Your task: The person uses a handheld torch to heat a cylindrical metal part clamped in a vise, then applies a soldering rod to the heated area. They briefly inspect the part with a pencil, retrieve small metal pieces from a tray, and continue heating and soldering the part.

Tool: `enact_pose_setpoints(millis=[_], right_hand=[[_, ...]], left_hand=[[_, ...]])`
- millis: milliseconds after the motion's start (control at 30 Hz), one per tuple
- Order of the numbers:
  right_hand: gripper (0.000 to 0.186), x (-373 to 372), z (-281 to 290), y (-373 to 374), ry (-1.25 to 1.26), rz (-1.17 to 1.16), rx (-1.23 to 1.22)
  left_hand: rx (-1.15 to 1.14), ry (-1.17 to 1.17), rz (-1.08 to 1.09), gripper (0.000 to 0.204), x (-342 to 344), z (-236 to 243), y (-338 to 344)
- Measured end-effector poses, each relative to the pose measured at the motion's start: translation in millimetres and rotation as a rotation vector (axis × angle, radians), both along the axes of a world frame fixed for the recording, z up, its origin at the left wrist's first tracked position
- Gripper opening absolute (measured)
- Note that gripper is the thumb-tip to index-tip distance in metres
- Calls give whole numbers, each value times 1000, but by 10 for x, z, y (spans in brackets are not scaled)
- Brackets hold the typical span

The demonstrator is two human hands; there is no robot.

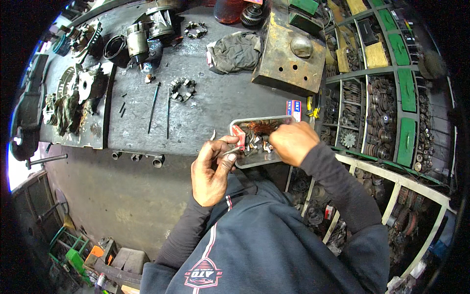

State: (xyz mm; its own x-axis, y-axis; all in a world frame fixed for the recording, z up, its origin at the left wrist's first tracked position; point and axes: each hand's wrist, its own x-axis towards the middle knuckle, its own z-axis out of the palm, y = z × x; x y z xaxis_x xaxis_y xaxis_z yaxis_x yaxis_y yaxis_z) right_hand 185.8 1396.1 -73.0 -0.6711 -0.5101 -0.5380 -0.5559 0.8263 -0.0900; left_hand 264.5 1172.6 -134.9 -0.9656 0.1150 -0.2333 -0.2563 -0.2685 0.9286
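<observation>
My left hand (209, 171) pinches a small thin metal piece (230, 152) at the left end of a clear rectangular container (256, 160). The container sits at the bench's front edge and holds small metal parts (258, 132) and a red item (239, 136). My right hand (293, 143) reaches into its right side with fingers curled down; what they grip, if anything, is hidden. A small blue-and-red box (293, 109) and yellow-handled pliers (312, 110) lie just beyond the container.
The dark bench (132, 127) carries a ring-shaped part (181, 89), thin rods (154, 105), a crumpled rag (234, 51), a motor body (138, 41) and dismantled housings (73, 93). A rusty metal box (289, 68) stands behind. Parts shelves (406, 108) line the right; assorted tools (78, 259) sit low left.
</observation>
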Motion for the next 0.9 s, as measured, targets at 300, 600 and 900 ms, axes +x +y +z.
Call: enact_pose_setpoints(millis=[300,600,900], right_hand=[[18,-105,-462,-208,-50,-56,148],[27,-240,482,155,-628,-834,-439],[23,59,466,269,-802,-979,-773]], left_hand=[[-44,44,45,11,-19,-11,55],[-20,48,16,12,-148,208,30],[362,-95,-252,15,-422,410,378]])
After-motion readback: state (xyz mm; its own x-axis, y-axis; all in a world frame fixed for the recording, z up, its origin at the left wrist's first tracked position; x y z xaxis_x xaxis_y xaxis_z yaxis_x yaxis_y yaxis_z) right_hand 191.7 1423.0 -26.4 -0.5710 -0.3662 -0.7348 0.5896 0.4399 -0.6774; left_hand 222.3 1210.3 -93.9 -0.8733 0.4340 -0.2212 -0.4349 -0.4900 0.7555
